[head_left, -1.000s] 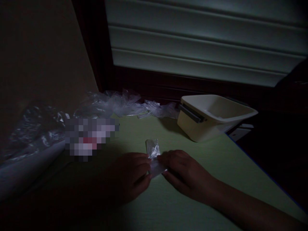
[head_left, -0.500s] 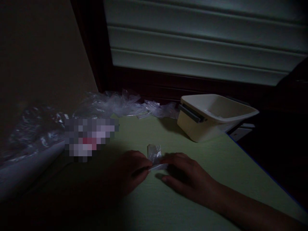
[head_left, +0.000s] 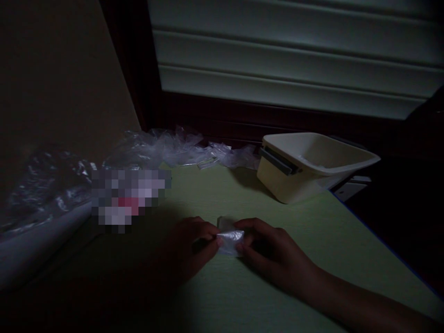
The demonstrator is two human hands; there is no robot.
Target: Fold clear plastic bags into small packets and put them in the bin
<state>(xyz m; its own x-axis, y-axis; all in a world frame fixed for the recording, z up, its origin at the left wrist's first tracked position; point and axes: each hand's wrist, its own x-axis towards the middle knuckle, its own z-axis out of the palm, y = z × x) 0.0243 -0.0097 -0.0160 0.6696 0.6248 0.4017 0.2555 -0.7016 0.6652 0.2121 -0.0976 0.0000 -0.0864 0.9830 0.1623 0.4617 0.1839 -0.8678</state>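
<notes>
A small clear plastic bag (head_left: 230,240) is between my two hands, just over the green tabletop (head_left: 208,296). My left hand (head_left: 197,243) pinches its left edge between thumb and fingertips. On the other side, my right hand (head_left: 267,245) has its thumb and index finger closed on the right edge. The plastic looks folded, with a shiny flap at the front and a paler part standing behind it. The picture is dark, and whether anything is inside the bag cannot be made out.
A cream bin (head_left: 287,185) with a grey handle stands at the table's back right edge. Crumpled clear plastic bags (head_left: 156,148) lie along the back and left. A blurred-out item (head_left: 128,199) sits at the left. Behind is a slatted panel (head_left: 277,55).
The plastic bag's front part has come up into a shiny flap. My right thumb has moved in and closed on the right edge, where it was apart from the bag before.
</notes>
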